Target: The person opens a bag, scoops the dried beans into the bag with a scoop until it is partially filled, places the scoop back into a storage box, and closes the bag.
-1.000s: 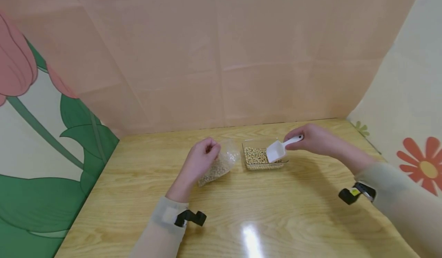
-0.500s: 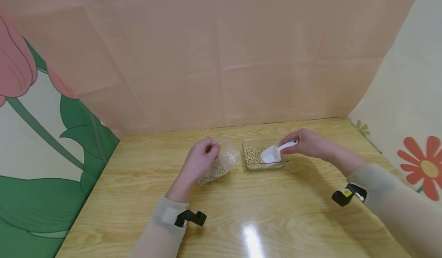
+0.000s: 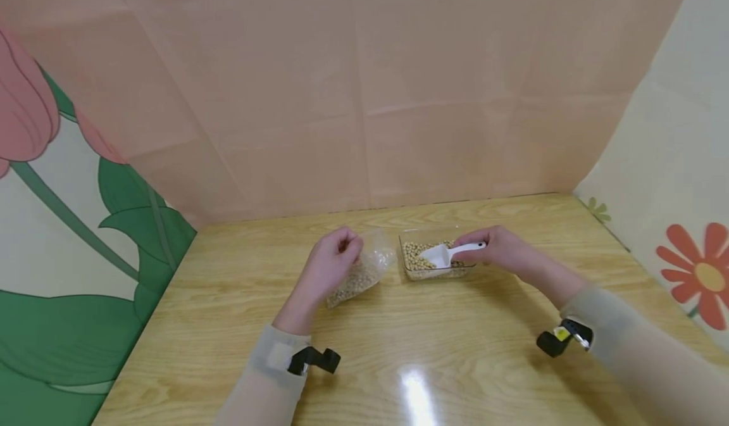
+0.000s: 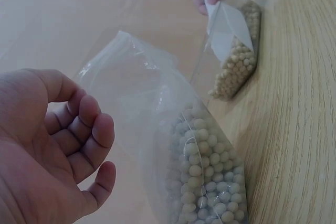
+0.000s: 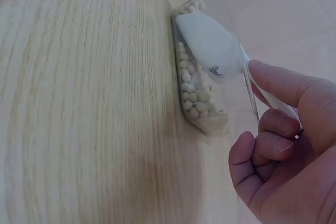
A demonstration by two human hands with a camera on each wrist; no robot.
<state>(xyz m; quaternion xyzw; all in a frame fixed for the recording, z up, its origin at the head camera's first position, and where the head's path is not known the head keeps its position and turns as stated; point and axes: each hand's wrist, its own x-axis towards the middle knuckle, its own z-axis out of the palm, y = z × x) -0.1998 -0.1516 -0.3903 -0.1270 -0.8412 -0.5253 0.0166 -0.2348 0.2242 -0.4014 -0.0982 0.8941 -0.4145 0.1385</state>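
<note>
My left hand pinches the top edge of a clear plastic bag, its thumb and forefinger at the bag's rim in the left wrist view. Pale round beans fill the lower part of that bag. With my right hand I grip the handle of a white scoop. The scoop's bowl is dug into more beans inside a clear rectangular container. In the right wrist view, the scoop shows through the container's clear wall, tilted, with beans beside it.
Both the container and the bag are on a wood-grain table, the container to the right of the bag. A pinkish sheet stands behind the table. Flower-patterned panels flank both sides.
My right hand has moved left and down, pushing the scoop deeper into the beans and tilting it flatter. The left hand and the bag look unchanged.
</note>
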